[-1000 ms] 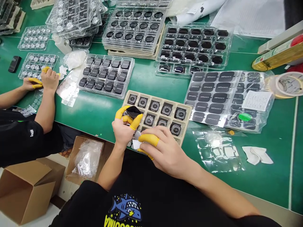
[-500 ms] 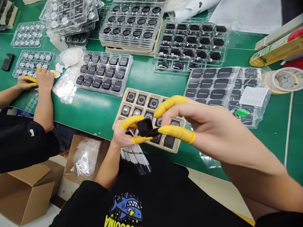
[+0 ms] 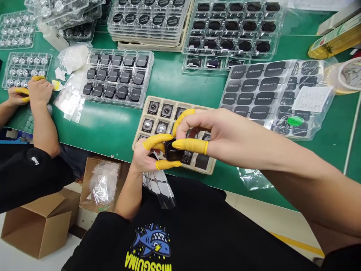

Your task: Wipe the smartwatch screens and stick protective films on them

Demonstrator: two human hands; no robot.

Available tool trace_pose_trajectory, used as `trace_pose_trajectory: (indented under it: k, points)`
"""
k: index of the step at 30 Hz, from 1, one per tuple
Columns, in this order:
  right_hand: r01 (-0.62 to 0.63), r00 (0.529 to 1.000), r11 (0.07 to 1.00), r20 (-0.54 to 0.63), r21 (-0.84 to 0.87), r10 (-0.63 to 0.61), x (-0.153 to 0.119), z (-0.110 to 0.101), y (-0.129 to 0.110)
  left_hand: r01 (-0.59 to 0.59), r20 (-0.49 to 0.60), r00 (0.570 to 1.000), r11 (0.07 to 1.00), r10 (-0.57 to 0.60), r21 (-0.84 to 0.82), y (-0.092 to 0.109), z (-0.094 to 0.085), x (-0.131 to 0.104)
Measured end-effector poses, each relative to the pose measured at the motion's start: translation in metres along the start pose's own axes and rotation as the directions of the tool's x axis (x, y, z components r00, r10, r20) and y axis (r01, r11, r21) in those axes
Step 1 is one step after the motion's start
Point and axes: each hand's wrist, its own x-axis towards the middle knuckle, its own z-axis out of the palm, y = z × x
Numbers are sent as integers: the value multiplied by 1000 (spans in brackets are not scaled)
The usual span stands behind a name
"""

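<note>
Green workbench (image 3: 109, 122) bearing a beige tray (image 3: 210, 165) of watch cases (image 3: 167, 110). At the tray's near side, the left hand (image 3: 142, 156) grasps a black square piece (image 3: 172, 153); the right hand (image 3: 222, 133) meets it, though whether pinching cannot be told. Film strip (image 3: 161, 188) hangs beneath.
</note>
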Motion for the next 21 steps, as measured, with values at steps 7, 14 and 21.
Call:
trace_pose_trajectory:
  k: [7,14,21]
  points:
    - [-73,997,994,34,86,71,1,-2,-4,-160,-11,987,985,160,-59,2,5,8]
    - [-91,995,987,48,135,85,0,-1,-2,-186,-18,983,981,185,-63,3,4,10]
    - [-91,995,981,60,172,82,0,0,-1,-184,-17,983,982,183,-38,4,3,10]
